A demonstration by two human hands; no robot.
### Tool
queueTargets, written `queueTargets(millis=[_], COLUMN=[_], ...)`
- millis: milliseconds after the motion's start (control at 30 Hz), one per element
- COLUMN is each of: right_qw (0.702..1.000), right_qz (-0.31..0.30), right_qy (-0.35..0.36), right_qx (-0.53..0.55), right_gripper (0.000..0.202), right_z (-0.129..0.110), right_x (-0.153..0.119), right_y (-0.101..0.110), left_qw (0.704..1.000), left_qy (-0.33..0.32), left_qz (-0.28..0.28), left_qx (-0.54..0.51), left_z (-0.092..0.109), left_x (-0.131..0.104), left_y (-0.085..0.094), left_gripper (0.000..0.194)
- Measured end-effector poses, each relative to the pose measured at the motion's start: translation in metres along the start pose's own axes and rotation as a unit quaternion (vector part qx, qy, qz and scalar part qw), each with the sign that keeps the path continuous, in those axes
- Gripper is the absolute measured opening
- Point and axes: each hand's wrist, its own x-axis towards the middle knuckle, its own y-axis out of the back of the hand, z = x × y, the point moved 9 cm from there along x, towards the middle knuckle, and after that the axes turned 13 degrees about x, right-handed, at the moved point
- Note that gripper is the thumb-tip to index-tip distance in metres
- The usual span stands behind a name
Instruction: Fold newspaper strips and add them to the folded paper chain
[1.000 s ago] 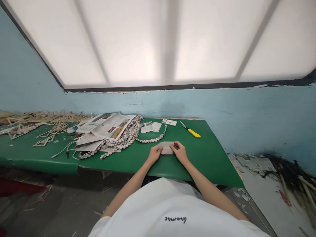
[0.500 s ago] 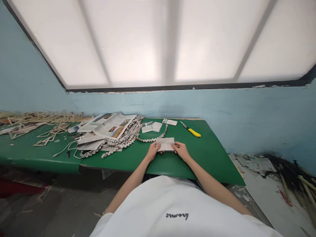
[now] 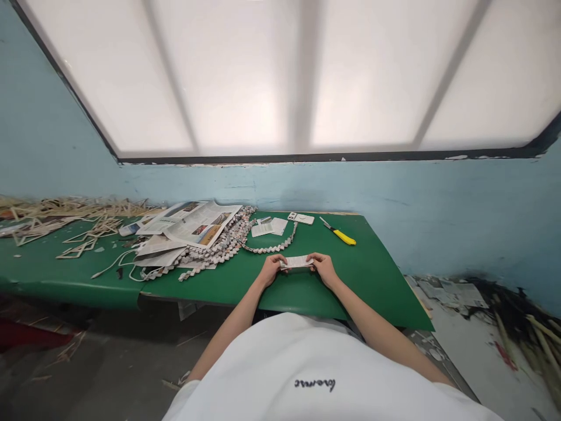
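Observation:
A narrow folded piece of newspaper (image 3: 297, 262) is stretched level between my two hands, just above the green table. My left hand (image 3: 270, 269) pinches its left end, and my right hand (image 3: 323, 269) grips the right end with thumb and fingers. Beyond the hands, a zigzag chain of folded paper (image 3: 268, 250) curves across the table. Several cut pieces of newspaper (image 3: 277, 225) lie behind that chain. Off to the right rests a knife with a yellow handle (image 3: 344, 237), its blade pointing to the back left.
The green table (image 3: 372, 280) meets the blue wall. A white phone (image 3: 301, 218) lies near its back edge. On the left are newspaper sheets (image 3: 205, 225) over heaped paper chains (image 3: 228, 248), a white cable (image 3: 109, 268) and thin strip frames (image 3: 83, 240). Floor debris (image 3: 460, 292) lies at right.
The newspaper piece has gone from a taller rectangle to a narrow strip, folded over between my hands. Both hands stay in nearly the same place. The things on the table have not moved.

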Motion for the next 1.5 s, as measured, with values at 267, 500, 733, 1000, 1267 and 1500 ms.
queueTargets(millis=[267,500,733,1000,1267,1500], right_qw=[1.0,1.0,0.999,0.996,0.991,0.991], right_qz=[0.0,-0.003,-0.01,-0.015,-0.006,-0.005], right_qy=[0.024,0.023,0.034,0.058,0.063,0.08], right_qx=[-0.003,-0.004,-0.014,-0.062,-0.121,-0.106], right_gripper=[0.015,0.016,0.016,0.025,0.033,0.049], right_z=[0.0,0.0,0.001,-0.012,-0.016,-0.017], right_x=[0.001,0.001,0.002,-0.004,-0.005,-0.006], right_y=[0.003,0.002,0.003,0.001,-0.004,-0.005], left_qw=[1.0,1.0,1.0,0.998,0.995,0.991], left_qy=[-0.014,-0.011,-0.02,-0.035,-0.052,-0.062], left_qz=[0.006,0.004,-0.002,0.01,0.016,0.033], left_qx=[0.019,0.01,0.019,0.043,0.079,0.114], left_z=[0.004,0.006,0.009,0.008,0.008,0.009], left_x=[-0.003,-0.004,-0.005,-0.006,-0.004,-0.007], left_y=[0.002,0.0,-0.001,0.004,0.006,0.008], left_gripper=[0.009,0.01,0.013,0.015,0.016,0.018])
